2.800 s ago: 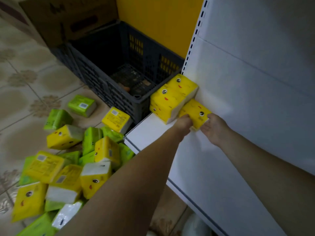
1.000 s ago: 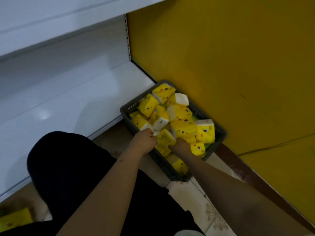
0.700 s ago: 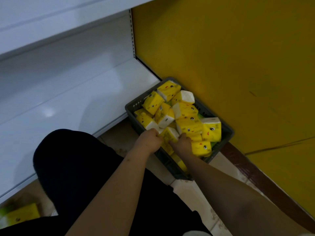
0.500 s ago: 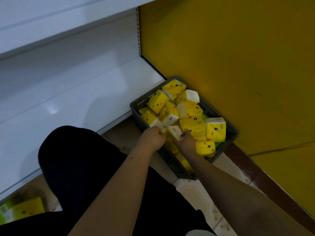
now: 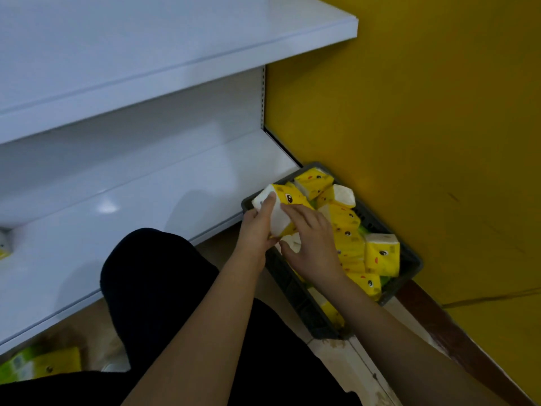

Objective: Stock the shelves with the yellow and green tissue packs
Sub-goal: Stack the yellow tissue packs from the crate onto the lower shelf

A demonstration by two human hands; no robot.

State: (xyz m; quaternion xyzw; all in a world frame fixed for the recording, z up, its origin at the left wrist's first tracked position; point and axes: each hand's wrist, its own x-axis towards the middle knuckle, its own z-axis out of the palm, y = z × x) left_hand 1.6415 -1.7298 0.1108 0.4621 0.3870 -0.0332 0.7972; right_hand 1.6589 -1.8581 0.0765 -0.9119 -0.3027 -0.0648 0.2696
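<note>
Both hands on 1 yellow tissue pack [image 5: 285,208] above the dark crate [image 5: 409,266]: left hand [image 5: 257,230] w/ fingers curled round its white end, right hand [image 5: 310,238] gripping its side. Approx 7 more yellow packs [image 5: 380,254] lie in the crate, beside 2 white shelves [image 5: 131,206].

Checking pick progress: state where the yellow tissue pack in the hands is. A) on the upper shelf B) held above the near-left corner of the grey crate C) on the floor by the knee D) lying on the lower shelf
B: both hands, left hand and right hand, hold the yellow tissue pack over the corner of the grey crate, clear of the lower shelf.
</note>
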